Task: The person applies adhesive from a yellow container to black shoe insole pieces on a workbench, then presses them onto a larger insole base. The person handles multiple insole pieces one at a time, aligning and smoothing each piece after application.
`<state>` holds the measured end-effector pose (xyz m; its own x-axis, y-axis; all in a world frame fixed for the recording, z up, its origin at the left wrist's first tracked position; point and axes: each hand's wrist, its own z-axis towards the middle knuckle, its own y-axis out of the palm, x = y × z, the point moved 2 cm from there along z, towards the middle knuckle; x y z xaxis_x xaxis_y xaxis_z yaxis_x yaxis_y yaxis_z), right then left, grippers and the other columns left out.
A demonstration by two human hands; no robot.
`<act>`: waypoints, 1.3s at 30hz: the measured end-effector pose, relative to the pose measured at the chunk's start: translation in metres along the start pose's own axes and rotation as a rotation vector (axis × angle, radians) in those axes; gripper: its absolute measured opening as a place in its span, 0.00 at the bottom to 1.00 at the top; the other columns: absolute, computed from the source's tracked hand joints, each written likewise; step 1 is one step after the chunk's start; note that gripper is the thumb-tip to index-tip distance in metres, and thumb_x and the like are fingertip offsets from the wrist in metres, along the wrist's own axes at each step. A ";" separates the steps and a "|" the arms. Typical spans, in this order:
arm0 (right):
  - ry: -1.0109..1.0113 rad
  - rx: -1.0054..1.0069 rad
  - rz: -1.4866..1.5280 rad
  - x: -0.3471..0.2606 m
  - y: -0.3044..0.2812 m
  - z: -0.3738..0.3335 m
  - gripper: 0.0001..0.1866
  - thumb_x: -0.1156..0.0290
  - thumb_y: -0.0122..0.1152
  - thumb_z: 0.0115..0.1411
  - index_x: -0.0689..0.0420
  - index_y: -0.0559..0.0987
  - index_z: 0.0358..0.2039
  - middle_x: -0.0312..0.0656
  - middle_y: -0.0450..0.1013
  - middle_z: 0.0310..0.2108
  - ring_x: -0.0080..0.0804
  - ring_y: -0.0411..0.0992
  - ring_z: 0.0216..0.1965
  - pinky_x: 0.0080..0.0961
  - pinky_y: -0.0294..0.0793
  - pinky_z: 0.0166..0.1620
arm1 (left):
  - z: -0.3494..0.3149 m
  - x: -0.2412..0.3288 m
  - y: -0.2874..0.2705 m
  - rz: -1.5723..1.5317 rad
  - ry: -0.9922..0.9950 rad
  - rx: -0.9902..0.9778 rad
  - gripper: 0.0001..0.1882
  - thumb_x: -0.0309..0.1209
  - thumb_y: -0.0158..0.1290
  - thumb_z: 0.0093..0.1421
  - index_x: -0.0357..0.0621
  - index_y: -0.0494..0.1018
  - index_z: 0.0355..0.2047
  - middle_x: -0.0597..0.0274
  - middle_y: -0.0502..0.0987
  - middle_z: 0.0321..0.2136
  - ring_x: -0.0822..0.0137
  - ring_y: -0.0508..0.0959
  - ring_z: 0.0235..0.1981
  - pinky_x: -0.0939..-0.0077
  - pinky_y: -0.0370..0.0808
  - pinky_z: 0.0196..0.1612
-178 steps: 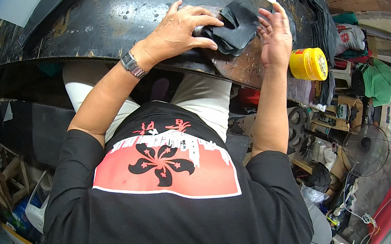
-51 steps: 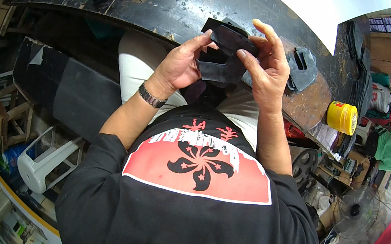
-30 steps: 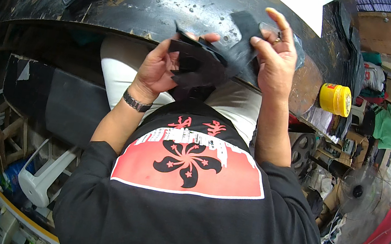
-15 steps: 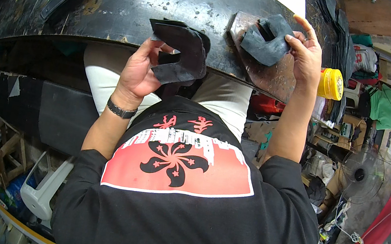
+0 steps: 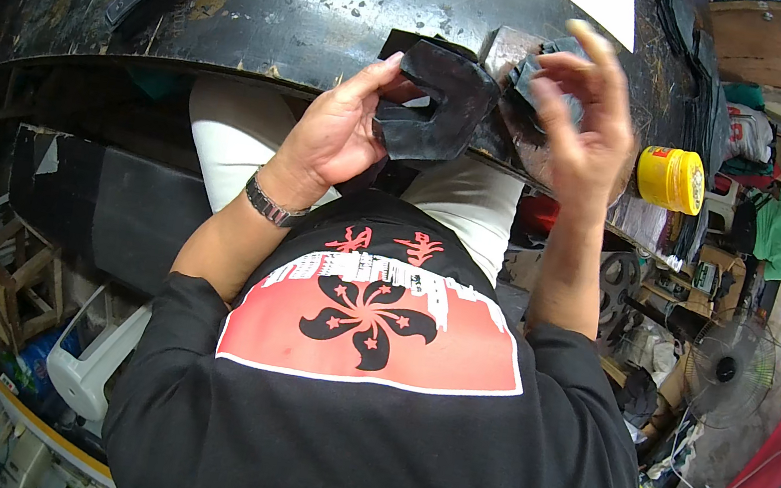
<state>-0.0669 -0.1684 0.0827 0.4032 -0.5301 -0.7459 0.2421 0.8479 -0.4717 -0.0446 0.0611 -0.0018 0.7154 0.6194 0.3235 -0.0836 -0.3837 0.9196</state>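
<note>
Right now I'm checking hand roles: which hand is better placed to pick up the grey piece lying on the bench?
The right hand: it hovers open just over the grey piece, while the left hand already grips the black notched piece.

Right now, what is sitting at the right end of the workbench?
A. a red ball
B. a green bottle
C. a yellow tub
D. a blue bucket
C: a round yellow tub with a lid sits at the workbench's right end, beyond the right hand.
</note>
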 end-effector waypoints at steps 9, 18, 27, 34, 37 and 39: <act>-0.136 -0.043 -0.191 -0.029 0.048 -0.015 0.31 0.86 0.68 0.52 0.56 0.76 0.58 0.43 0.78 0.46 0.30 0.77 0.42 0.24 0.76 0.48 | 0.001 0.001 -0.008 -0.126 -0.035 0.031 0.21 0.45 0.43 0.72 0.42 0.74 0.50 0.56 0.78 0.46 0.59 0.79 0.50 0.55 0.76 0.57; -0.536 -0.013 -0.109 -0.026 0.057 -0.015 0.28 0.89 0.64 0.45 0.57 0.82 0.49 0.39 0.81 0.41 0.34 0.76 0.34 0.29 0.72 0.38 | -0.001 -0.003 -0.007 -0.044 0.075 0.322 0.13 0.39 0.52 0.67 0.43 0.77 0.42 0.61 0.80 0.35 0.64 0.80 0.41 0.58 0.79 0.52; -0.384 -0.103 -0.284 -0.030 0.051 -0.013 0.37 0.89 0.64 0.49 0.59 0.71 0.62 0.49 0.74 0.55 0.46 0.72 0.53 0.37 0.70 0.59 | -0.005 -0.002 0.005 0.148 0.231 0.347 0.16 0.40 0.53 0.67 0.41 0.78 0.45 0.59 0.81 0.39 0.66 0.79 0.43 0.65 0.79 0.48; -0.375 -0.216 -0.374 -0.029 0.053 -0.009 0.37 0.87 0.64 0.50 0.58 0.70 0.63 0.47 0.74 0.55 0.46 0.70 0.56 0.37 0.67 0.61 | -0.005 -0.001 -0.004 0.206 0.214 0.324 0.17 0.43 0.54 0.67 0.43 0.78 0.46 0.60 0.81 0.38 0.67 0.81 0.40 0.68 0.79 0.47; -0.173 -0.191 -0.071 -0.028 0.054 -0.011 0.35 0.85 0.63 0.55 0.57 0.68 0.65 0.46 0.77 0.49 0.38 0.72 0.53 0.32 0.70 0.59 | -0.005 0.001 -0.005 0.224 0.204 0.326 0.18 0.44 0.54 0.67 0.43 0.78 0.46 0.59 0.81 0.37 0.67 0.81 0.39 0.69 0.80 0.46; 0.036 -0.138 0.241 -0.025 0.053 -0.011 0.33 0.83 0.62 0.59 0.56 0.68 0.65 0.43 0.76 0.47 0.31 0.74 0.50 0.27 0.72 0.55 | -0.006 0.001 -0.003 0.236 0.217 0.307 0.18 0.44 0.53 0.67 0.43 0.77 0.47 0.59 0.81 0.38 0.67 0.81 0.39 0.70 0.80 0.45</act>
<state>-0.0743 -0.1102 0.0711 0.4023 -0.3159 -0.8593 0.0201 0.9414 -0.3367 -0.0479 0.0664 -0.0027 0.5363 0.6071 0.5863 0.0059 -0.6974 0.7167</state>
